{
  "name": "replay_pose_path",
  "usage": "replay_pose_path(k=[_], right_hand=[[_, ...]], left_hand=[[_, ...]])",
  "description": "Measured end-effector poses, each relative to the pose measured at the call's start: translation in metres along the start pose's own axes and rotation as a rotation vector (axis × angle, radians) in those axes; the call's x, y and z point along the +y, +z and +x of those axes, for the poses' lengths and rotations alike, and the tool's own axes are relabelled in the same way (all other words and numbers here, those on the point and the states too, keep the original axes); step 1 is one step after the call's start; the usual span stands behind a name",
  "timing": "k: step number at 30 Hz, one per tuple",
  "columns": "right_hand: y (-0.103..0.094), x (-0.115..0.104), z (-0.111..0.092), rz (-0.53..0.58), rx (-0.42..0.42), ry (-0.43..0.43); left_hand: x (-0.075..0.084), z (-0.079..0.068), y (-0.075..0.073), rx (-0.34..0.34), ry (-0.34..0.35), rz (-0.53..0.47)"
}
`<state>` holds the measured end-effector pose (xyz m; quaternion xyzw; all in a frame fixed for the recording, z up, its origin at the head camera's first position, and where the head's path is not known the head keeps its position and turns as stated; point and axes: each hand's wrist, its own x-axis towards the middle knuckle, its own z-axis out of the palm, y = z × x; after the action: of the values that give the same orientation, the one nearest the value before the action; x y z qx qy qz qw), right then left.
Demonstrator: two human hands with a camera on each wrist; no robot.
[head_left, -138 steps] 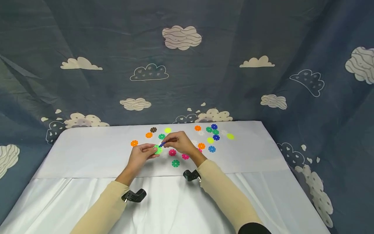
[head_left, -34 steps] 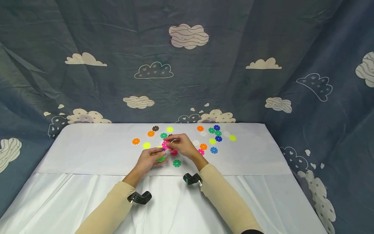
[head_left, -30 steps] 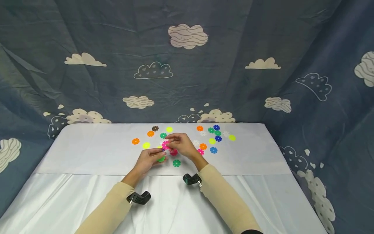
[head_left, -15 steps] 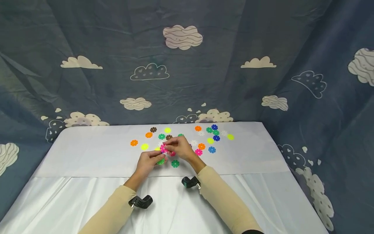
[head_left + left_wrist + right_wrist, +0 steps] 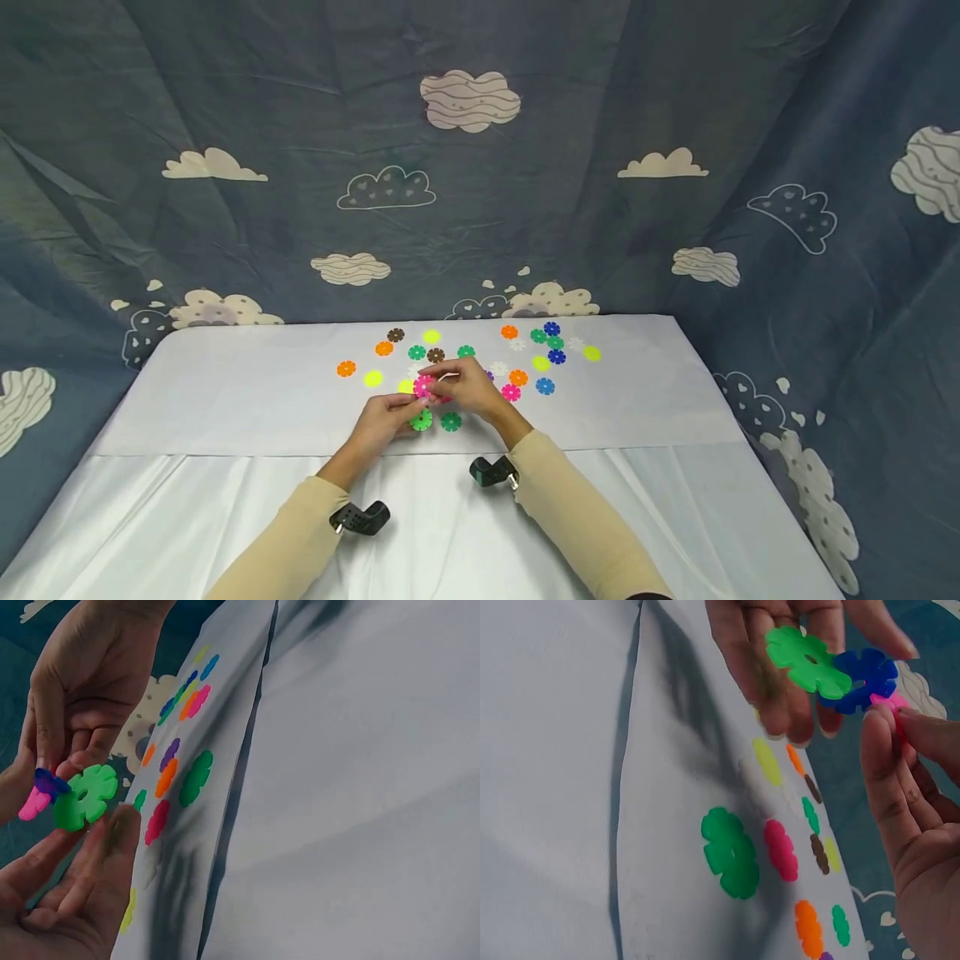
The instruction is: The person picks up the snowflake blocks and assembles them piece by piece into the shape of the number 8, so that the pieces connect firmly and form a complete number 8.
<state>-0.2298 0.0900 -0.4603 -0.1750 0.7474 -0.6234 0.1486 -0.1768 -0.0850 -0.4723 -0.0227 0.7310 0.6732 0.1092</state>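
Three flower-shaped notched plastic discs are linked in a chain: a bright green disc [image 5: 808, 661], a blue disc [image 5: 859, 679] and a pink disc [image 5: 422, 385]. My right hand [image 5: 472, 387] pinches the pink disc between thumb and fingertips. The blue disc is slotted between the green and pink ones. My left hand [image 5: 378, 425] is right beside the chain, its fingers spread behind the green disc and its thumb apart from it in the right wrist view. Whether those fingertips touch the green disc I cannot tell. The chain is above the tabletop.
Several loose discs lie scattered on the white tabletop [image 5: 225, 400], among them a dark green disc [image 5: 451, 422] below the hands and an orange disc [image 5: 346, 368] at the left. A cloud-patterned dark curtain [image 5: 525, 208] hangs behind the table.
Earlier my right hand held the blue disc against the green one; by a second ago it held a pink disc. The green disc has since turned face-up, and my left fingers have spread from it.
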Motion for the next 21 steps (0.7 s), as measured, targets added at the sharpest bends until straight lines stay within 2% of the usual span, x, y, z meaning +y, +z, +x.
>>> replay_pose_path(k=[4, 8, 11, 14, 16, 21], right_hand=[[0.0, 0.004, 0.001, 0.067, -0.013, 0.048], [0.0, 0.006, 0.001, 0.073, -0.032, 0.075], [-0.006, 0.01, -0.001, 0.061, -0.034, 0.076], [-0.023, 0.017, -0.007, -0.005, 0.005, 0.076], [-0.039, 0.022, -0.013, -0.088, 0.066, 0.091], [-0.075, 0.036, -0.029, -0.38, 0.242, 0.227]], left_hand=[[0.0, 0.003, -0.002, 0.059, -0.006, -0.065], [0.001, 0.008, 0.0, 0.088, 0.013, -0.112], [-0.001, 0.008, 0.001, 0.104, 0.003, -0.123], [-0.004, 0.008, -0.001, 0.122, -0.025, -0.132], [-0.005, 0.008, -0.003, 0.125, -0.04, -0.136], [-0.004, 0.008, -0.009, 0.123, -0.062, -0.126]])
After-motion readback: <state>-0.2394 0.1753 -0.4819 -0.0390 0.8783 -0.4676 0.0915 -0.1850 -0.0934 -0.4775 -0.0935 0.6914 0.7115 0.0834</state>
